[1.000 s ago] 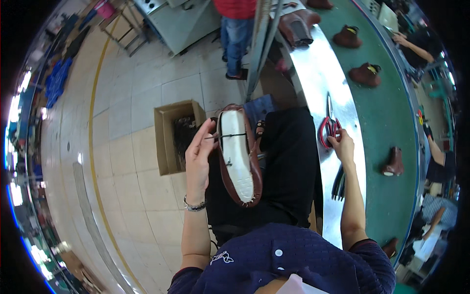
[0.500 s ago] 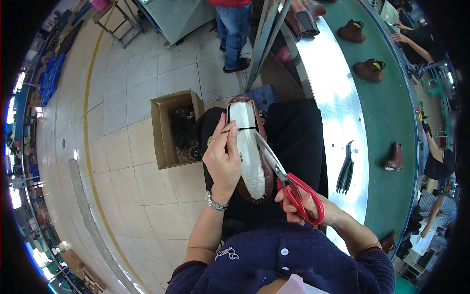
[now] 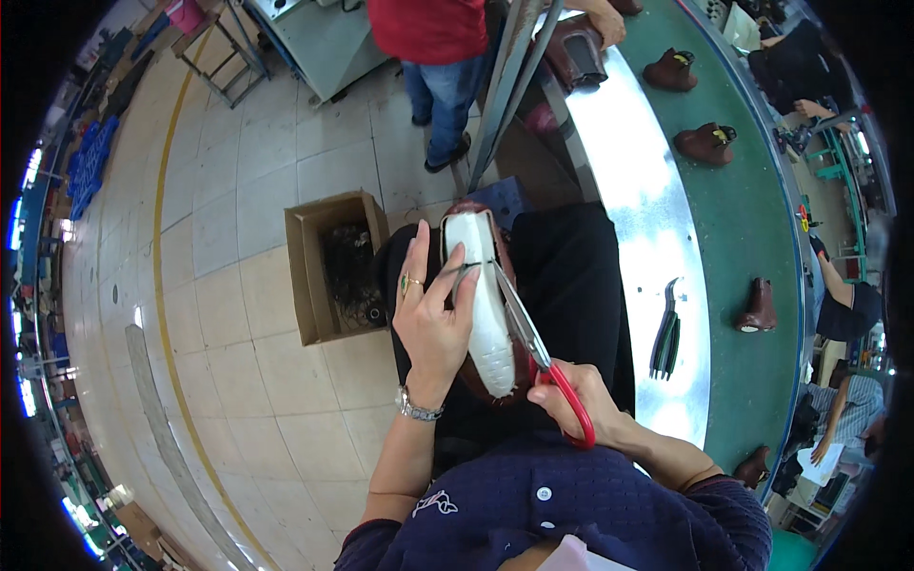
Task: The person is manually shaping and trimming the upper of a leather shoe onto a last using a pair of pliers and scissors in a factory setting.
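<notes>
An upside-down brown leather shoe (image 3: 505, 249) lies across my thighs with its white sole (image 3: 488, 333) facing up. A thin black cable tie (image 3: 471, 265) runs across that sole near the far end. The thumb and fingers of my left hand (image 3: 433, 328) pinch at the tie on the sole's left side, partly hiding it. In my right hand (image 3: 579, 392) is a pair of scissors (image 3: 526, 326) with red handles, turned nearly edge-on. Their blade tips reach the tie at the sole's right edge; whether the tie is cut I cannot tell.
A cardboard box (image 3: 297, 271) holding black scraps stands left of my knees. Black-handled cutters (image 3: 668, 333) lie on the metal ledge (image 3: 657, 209) to my right. Beyond it, several brown boots (image 3: 759, 306) sit on a green belt (image 3: 733, 219). A person in red (image 3: 428, 33) stands ahead.
The scissors have turned from showing both handle loops to nearly edge-on. My left fingers have shifted on the tie. The person in red shows more, and a hand now touches the far boot.
</notes>
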`<state>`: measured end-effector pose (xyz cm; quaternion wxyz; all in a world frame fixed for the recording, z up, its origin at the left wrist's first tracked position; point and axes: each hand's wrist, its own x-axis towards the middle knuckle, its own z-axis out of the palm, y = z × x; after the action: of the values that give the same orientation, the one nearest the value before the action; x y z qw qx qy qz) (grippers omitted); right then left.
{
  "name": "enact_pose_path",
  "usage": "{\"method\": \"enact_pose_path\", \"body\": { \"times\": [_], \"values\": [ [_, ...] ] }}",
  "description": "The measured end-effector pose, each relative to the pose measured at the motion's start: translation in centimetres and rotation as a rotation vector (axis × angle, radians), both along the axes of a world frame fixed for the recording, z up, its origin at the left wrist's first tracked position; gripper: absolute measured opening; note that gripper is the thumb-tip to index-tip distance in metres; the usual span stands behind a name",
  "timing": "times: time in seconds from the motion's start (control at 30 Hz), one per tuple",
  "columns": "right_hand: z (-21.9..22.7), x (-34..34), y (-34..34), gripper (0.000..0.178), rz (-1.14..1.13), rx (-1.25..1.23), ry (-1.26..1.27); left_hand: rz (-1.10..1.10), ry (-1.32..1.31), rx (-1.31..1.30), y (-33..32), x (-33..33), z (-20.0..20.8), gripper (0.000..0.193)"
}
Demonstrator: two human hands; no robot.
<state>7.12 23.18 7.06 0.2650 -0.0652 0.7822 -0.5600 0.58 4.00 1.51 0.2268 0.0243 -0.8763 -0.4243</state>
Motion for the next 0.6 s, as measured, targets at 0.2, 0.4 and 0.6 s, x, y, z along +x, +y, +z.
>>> {"method": "enact_pose_path", "body": {
  "times": [0.2,0.4,0.6],
  "values": [
    [-2.0,-2.3,5.6,0.028,-0.458,0.116,0.092,-0.038,0.234,-0.292,-0.5,0.4,-0.2,0.009],
    [-7.3,-6.2,13.2,0.048,-0.693,0.672,0.221,0.041,0.554,-0.15,-2.1,2.6,4.9,0.012],
    [-12.8,-8.2,18.5,0.046,-0.563,1.005,0.364,0.357,0.468,-0.135,-6.3,0.8,8.7,0.017]
  ]
}}
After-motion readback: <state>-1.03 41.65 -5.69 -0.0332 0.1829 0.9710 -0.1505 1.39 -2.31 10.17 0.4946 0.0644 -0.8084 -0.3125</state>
